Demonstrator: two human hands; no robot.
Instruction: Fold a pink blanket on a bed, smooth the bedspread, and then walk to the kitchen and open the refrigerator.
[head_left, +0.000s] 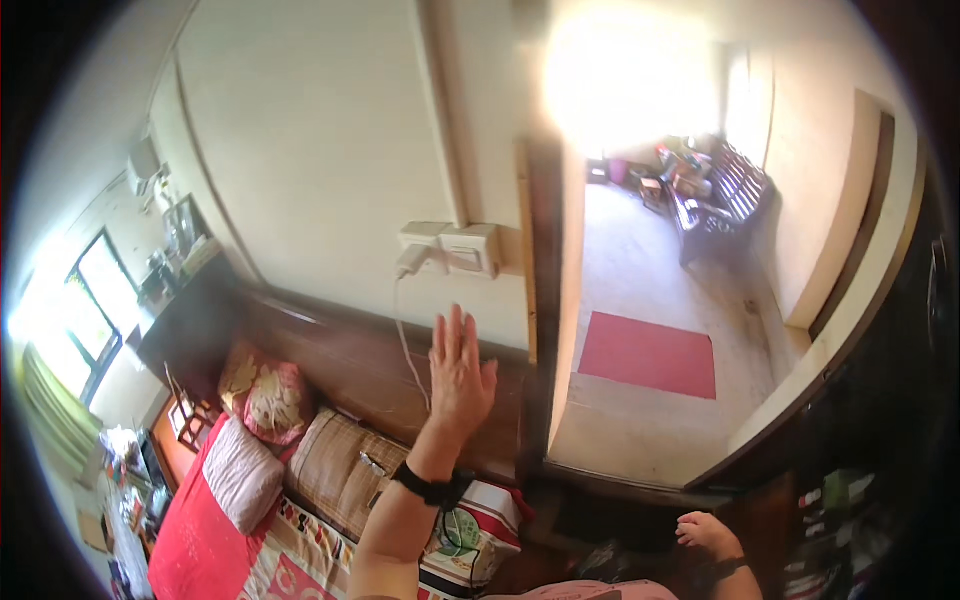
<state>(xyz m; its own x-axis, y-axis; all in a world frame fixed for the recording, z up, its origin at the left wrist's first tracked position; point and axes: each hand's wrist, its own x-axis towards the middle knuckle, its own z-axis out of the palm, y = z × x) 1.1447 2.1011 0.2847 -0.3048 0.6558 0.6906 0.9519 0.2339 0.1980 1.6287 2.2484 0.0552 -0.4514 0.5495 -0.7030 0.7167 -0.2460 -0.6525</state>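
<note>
My left hand (459, 375) is raised in front of the wall, fingers extended and pointing up, below a wall socket and switch plate (471, 251). Nothing shows in it, and a black band circles its wrist. A white plug adapter (414, 259) sits in the socket, with a white cable (406, 337) hanging down behind the hand. My right hand (706, 531) is low at the right, near the doorway's bottom edge, its fingers loosely curled. No object shows in it, though its palm is hidden. It also wears a dark wristband.
Lower left, a bed with a red sheet (196, 525), patterned pillows (266, 394) and a brown checked cushion (341, 465) stands along the wall. Through the open doorway lie a red mat (649, 355) and a dark slatted bench (720, 202). A dark door (911, 337) is at the right.
</note>
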